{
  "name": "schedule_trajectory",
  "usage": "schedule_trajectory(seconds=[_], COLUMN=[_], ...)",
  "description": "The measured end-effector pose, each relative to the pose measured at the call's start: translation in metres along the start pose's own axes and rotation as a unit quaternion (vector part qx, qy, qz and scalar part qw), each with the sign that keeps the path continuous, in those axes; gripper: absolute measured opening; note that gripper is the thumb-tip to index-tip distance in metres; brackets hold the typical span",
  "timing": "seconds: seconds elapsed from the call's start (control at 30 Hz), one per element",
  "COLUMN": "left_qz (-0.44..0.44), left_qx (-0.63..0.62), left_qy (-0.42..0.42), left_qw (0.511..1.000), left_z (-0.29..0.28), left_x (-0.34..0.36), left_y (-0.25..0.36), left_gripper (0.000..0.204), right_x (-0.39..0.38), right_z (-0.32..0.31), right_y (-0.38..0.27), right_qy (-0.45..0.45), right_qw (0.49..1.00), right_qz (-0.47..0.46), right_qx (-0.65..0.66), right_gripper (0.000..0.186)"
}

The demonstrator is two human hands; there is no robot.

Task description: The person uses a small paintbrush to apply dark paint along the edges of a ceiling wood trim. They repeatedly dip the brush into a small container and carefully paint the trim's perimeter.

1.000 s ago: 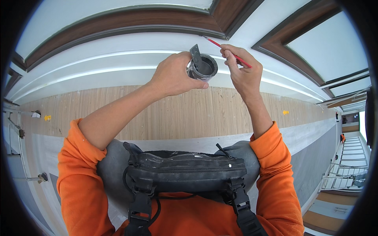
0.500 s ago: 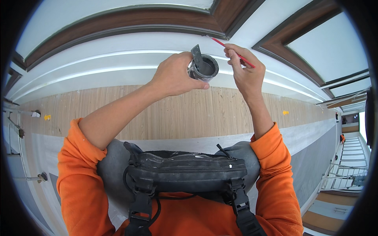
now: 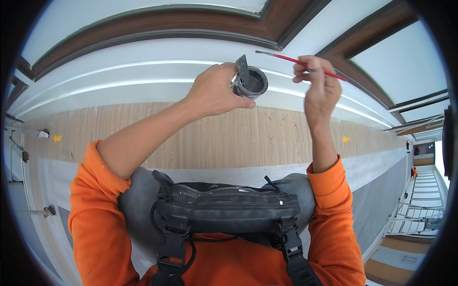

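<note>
In the head view, the left hand [image 3: 214,90] gripped a can [image 3: 261,92] of dark grey liquid near 12 o'clock, a scraper [image 3: 243,69] standing in it; any label was too smeared to read. Near 2 o'clock, the right hand [image 3: 323,85] pinched a red brush [image 3: 287,58], its tip toward 10 o'clock, near the brown frame [image 3: 200,22].

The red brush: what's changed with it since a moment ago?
The right hand has shifted right, carrying the red brush; the brush slants less steeply in the picture, its tip now clear of the dark trim. Nothing was picked up or let go. The left hand still grips the can, the flat grey blade standing in it.
</note>
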State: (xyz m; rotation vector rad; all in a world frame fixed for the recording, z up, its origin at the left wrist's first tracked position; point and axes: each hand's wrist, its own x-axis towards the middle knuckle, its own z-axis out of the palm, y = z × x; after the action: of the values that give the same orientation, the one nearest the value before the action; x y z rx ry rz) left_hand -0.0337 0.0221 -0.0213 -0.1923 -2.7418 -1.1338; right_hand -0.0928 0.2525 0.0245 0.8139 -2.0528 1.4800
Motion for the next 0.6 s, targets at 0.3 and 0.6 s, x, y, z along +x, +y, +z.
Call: schedule_trajectory(seconds=[0.3, 0.6], left_qz=[0.019, 0.044], left_qx=[0.039, 0.030], left_qy=[-0.043, -0.012], left_qw=[0.998, 0.999], left_z=[0.003, 0.008], left_x=[0.000, -0.001], left_y=[-0.003, -0.002], left_gripper=[0.074, 0.068], right_x=[-0.003, -0.008], right_z=[-0.010, 0.002], right_y=[-0.043, -0.038], right_qy=[-0.074, -0.081], right_qw=[0.997, 0.995], right_qz=[0.003, 0.051], right_qx=[-0.032, -0.039], right_gripper=[0.036, 0.036])
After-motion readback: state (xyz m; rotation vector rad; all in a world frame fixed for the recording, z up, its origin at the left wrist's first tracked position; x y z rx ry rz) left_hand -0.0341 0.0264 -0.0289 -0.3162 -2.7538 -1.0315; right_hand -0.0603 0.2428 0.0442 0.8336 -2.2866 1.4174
